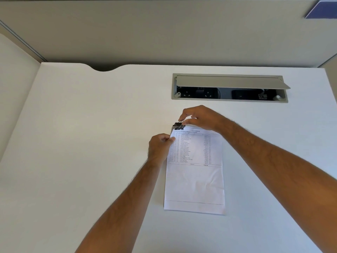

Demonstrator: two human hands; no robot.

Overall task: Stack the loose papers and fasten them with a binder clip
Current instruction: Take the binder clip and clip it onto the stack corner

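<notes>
Near edge first: both bare forearms reach in from the bottom of the head view over a white desk (82, 125). The paper stack (195, 179) lies flat on the desk, portrait, a printed table with a totals row on the top sheet, lower half blank and slightly wrinkled, edges look squared up so stacking seems done. Left hand (160, 147) is closed in a pinch on the stack's left edge near the top corner, thumb on top, likely to keep the sheets from sliding while the clip goes on. Farther up, the right hand (197, 117) is curled, fingertips pinched on the wire handles of a black binder clip (179, 126), which sits at the stack's top-left corner, touching the top edge. Can't tell whether its jaws are fully seated over the paper or only partway on; the squeeze on the handles suggests the clamp is being held open to push it on. Judgement: fastening step, near the end; what's left is seating and letting go. Risk: top sheets skew if the left pinch loosens. Beyond the hands, a recessed cable box (229, 88) in the desk, grey lid propped open, sockets visible inside. Behind that, a grey partition wall (164, 33).
</notes>
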